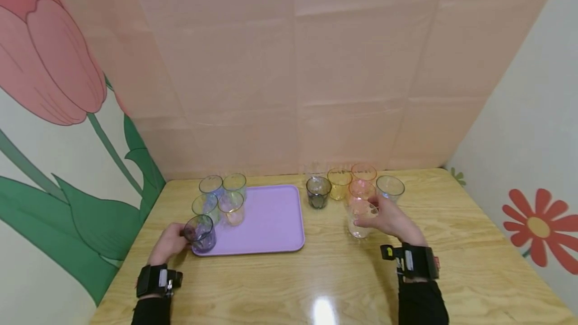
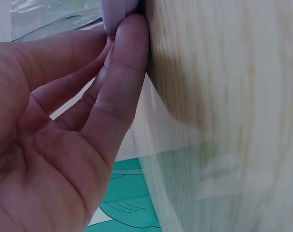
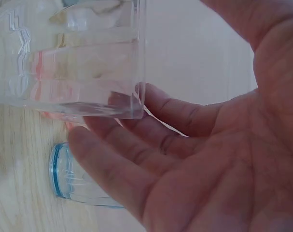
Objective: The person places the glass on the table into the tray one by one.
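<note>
At the tray's (image 1: 271,229) eight-o'clock corner, the left grip (image 1: 169,239) pinches its edge, fingertips partly hidden by a dark glass (image 1: 201,236). Toward three o'clock, the right grip (image 1: 384,218) holds a faint clear glass (image 1: 356,226), cut off in the right-wrist view; whether it touches the desk (image 1: 271,290) is unclear.

The tabletop (image 1: 253,285) — glossy wood grain — supports a lilac tray (image 1: 273,222) at left and, at right, closely grouped grey, yellow, pink and blue-tinted glasses (image 1: 359,190), upright.
</note>
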The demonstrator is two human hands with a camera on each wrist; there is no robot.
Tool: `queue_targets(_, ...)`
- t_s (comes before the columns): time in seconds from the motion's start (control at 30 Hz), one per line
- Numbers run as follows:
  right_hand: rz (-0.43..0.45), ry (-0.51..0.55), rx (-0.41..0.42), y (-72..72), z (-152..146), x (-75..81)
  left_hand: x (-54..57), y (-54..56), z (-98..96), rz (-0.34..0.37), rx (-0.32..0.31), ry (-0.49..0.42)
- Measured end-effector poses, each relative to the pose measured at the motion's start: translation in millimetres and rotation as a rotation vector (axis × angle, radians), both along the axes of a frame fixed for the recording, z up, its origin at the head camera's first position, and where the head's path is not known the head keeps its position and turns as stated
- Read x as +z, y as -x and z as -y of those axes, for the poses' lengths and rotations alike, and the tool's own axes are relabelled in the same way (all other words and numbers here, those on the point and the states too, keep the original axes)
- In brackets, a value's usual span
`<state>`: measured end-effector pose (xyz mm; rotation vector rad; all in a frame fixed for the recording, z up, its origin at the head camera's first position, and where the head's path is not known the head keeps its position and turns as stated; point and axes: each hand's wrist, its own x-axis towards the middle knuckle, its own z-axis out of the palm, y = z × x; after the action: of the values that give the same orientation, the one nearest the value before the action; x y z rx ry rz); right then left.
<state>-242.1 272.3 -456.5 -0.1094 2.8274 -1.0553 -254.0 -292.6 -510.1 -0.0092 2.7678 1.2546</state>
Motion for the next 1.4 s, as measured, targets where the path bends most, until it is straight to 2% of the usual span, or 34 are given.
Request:
queue_targets(0.17, 0.012, 0.005, 0.004, -1.5, 0, -1.1, -0.2, 0.9, 0.0, 0.010, 0.003, 0.006)
queue_targets(0.4, -0.015, 0.010, 0.013, -0.5, 3, -5.5, -1.0, 1.5, 0.9, 0.001, -0.002, 0.014)
queue_targets(0.67, 0.054, 0.052, -0.006, 1.1, 4, -9.3, -1.6, 1.4, 0.9, 0.006, 0.005, 0.019)
queue_targets(0.93, 0.050, 0.089, -0.008, -0.6, 4, -6.0, -2.3, 1.5, 0.8, -0.001, 0.003, 0.024)
queue_targets(1.13, 0.044, 0.067, 0.024, -5.5, -3, -1.1, -2.2, 2.1, 1.0, 0.013, 0.011, 0.032)
queue_targets(1.27, 0.047, 0.110, 0.053, -5.6, -7, 0.7, -1.5, 1.8, 1.0, 0.011, 0.011, 0.032)
queue_targets(1.4, 0.003, 0.167, 0.098, -3.9, -6, 0.3, -2.1, 1.4, 1.1, -0.005, 0.004, 0.035)
